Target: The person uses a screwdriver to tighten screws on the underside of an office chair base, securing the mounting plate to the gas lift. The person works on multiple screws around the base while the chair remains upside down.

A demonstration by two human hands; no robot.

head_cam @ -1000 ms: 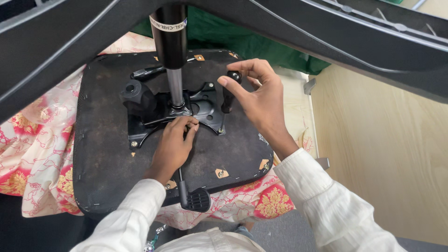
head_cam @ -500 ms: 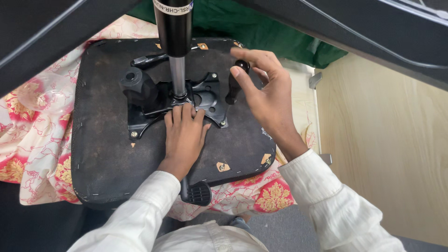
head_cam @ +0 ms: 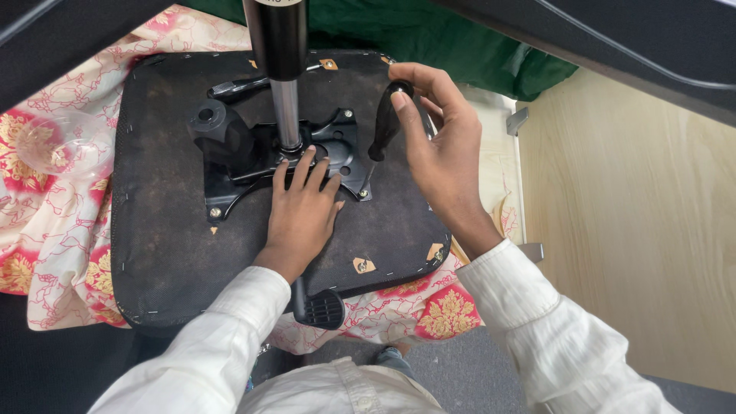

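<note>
an upturned black chair seat (head_cam: 169, 253) is laid flat on a red and cream floral cloth (head_cam: 46, 230), with its underside facing up. a black metal mechanism plate (head_cam: 253, 157) is bolted near the middle of the seat, and a chrome gas cylinder (head_cam: 287, 115) is seen rising upright from it. the left hand (head_cam: 303, 211) is spread open and pressed flat on the plate, its fingertips (head_cam: 307, 157) just beside the cylinder's base. a black lever handle (head_cam: 386, 123) at the plate's right side is gripped by the closed right hand (head_cam: 445, 153). a second black paddle lever (head_cam: 318, 307) is seen jutting out under the seat's near edge. a clear plastic cup (head_cam: 54, 142) is lying on the cloth to the left. a light wooden panel (head_cam: 629, 230) is seen at the right.
</note>
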